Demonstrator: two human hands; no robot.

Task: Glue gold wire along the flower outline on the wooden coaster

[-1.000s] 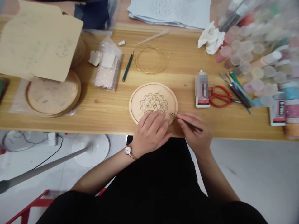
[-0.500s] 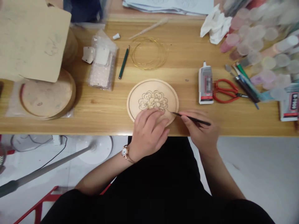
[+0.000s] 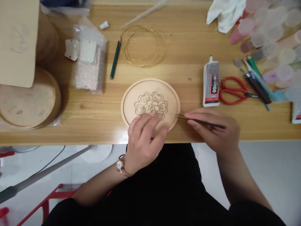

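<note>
- Diffuse, moderate light covers the yellowish wood-grain counter, with pale glare at its front edge beside the round pale-wood plate.
- Soft shadow lies right of the thick round wooden tray.
- The translucent plastic pots look hazy.
- Pixelation masks part of the grey-and-white tube.
- Black clothing shows little detail.

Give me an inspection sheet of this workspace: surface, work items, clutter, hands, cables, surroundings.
Surface: light-brown wooden tabletop, small dark mark right of centre.
Work items: round pale wooden disc with a dark flower outline; slim black tweezers.
Clutter: coiled gold wire, dark green pencil, grey-and-white tube, red-handled hand tool.
Hands: left hand on the disc's near side; right hand holding the tweezers.
Cables: thin black cable below the tabletop, at left.
Surroundings: grey pole, round white base, red frame.
</note>
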